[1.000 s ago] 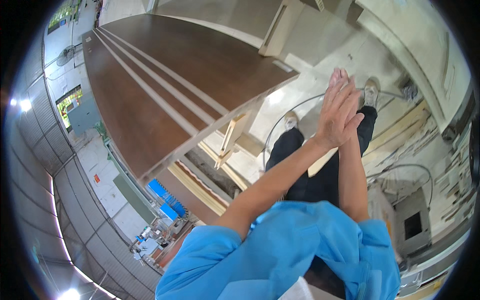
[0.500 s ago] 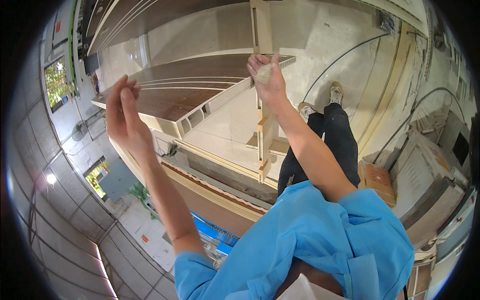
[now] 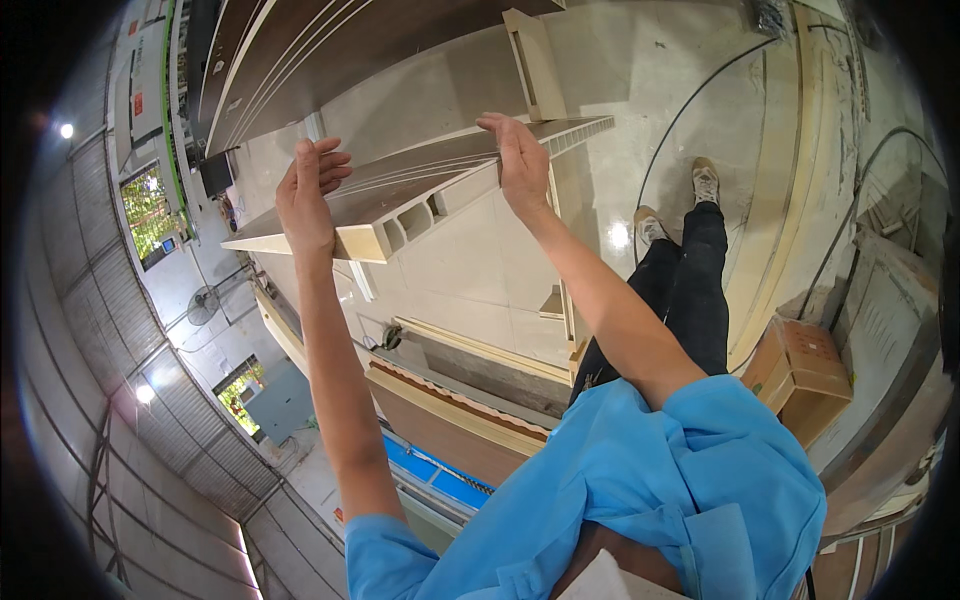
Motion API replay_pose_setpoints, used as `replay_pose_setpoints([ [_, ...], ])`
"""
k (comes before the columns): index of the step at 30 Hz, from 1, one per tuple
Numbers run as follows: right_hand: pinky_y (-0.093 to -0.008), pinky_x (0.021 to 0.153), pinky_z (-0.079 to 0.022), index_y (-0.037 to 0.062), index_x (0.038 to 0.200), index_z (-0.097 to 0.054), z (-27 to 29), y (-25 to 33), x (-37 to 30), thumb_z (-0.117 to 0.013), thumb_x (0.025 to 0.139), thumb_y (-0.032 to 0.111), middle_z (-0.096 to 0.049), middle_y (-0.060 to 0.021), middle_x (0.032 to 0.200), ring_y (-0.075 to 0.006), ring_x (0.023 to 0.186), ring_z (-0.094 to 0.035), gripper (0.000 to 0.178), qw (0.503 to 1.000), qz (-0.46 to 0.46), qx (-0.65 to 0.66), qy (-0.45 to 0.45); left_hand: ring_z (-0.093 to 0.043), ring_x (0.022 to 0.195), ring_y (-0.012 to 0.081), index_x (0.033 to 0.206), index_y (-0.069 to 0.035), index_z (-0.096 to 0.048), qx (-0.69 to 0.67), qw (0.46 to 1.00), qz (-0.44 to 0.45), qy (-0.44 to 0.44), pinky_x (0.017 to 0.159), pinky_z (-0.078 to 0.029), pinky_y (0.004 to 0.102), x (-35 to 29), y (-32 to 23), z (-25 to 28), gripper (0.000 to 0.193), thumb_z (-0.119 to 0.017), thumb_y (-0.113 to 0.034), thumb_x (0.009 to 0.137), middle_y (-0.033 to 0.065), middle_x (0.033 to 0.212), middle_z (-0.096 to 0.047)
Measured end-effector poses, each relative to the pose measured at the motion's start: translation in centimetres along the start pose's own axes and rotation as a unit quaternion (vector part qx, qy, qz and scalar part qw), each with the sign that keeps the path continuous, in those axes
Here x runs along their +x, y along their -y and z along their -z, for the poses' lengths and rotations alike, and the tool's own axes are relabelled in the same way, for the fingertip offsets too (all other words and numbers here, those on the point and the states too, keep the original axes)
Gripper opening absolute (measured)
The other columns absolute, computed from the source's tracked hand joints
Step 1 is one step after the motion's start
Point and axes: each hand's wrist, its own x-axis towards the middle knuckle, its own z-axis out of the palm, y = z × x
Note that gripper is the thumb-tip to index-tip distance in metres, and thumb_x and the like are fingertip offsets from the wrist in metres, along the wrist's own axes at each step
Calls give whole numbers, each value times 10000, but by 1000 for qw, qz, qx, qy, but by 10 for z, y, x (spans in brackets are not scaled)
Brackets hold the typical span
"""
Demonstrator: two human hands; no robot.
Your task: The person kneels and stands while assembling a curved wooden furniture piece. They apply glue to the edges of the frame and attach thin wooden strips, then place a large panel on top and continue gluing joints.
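Note:
A dark brown hollow-core door panel point(image 3: 385, 208), with thin pale lines and cream edging, lies flat in front of me. Open cells show along its near edge. At its near left corner is my left hand point(image 3: 308, 200), fingers stretched and slightly apart, nothing visible in them. Over the near edge farther right, my right hand point(image 3: 522, 170) is turned back-up with its fingers bent. The pale wad it held in the earlier frame is now hidden beneath the palm and fingers.
Another brown panel point(image 3: 370, 45) is beyond. A cream wooden post point(image 3: 535, 65) rises by the door's far side. A dark cable point(image 3: 690, 100) crosses the floor near my feet. A cardboard box point(image 3: 800, 375) stands at right. Cream-edged boards point(image 3: 450, 405) lie stacked below my left.
My left hand has moved right, to the door panel's corner. My right hand has turned from palm-up to back-up over the edge, hiding the pale wad. The view has shifted slightly.

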Motion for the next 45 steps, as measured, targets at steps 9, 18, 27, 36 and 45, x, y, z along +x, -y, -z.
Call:
replay_pose_setpoints([
  [9, -338, 1057, -458, -36, 1307, -675, -24, 24, -15, -380, 1130, 440, -686, -170, 1327, -255, 1199, -640, 588, 994, 76, -74, -10, -698, 870, 192, 1169, 31, -736, 15, 999, -32, 12, 812, -510, 312, -1, -2, -1, 694, -416, -578, 1083, 142, 974, -752],
  [18, -405, 1051, -470, -16, 1320, -661, -43, 83, -32, -344, 1125, 493, -652, -212, 1378, -345, 1238, -629, 630, 999, -13, -6, 42, -708, 858, 180, 1179, 34, -727, 28, 999, -38, 17, 788, -524, 288, 1, 1, -1, 710, -398, -588, 1090, 138, 977, -755],
  [27, -442, 1092, -445, -11, 1331, -648, -67, 116, -42, -336, 1129, 473, -638, -211, 1393, -400, 1264, -596, 610, 998, 50, -44, 15, -722, 875, 220, 1188, 66, -716, 13, 999, -31, 20, 813, -541, 318, 5, 5, 1, 714, -422, -576, 1084, 174, 995, -757],
  [36, -395, 880, -554, -30, 1189, -694, -83, 137, -49, -508, 1090, 451, -742, -155, 1068, -263, 964, -706, 525, 995, 11, 97, 9, -722, 873, 216, 1188, 73, -713, -1, 999, -27, 22, 809, -540, 312, 5, 5, 1, 707, -442, -571, 1080, 177, 1001, -757],
  [45, -313, 828, -575, -37, 1048, -676, 11, 57, 16, -566, 1074, 438, -711, -202, 1082, -224, 914, -684, 488, 787, -213, 576, -61, -725, 838, 179, 1171, 64, -718, -2, 999, -31, 10, 770, -550, 266, 6, 10, 3, 688, -460, -567, 1083, 150, 971, -757],
])
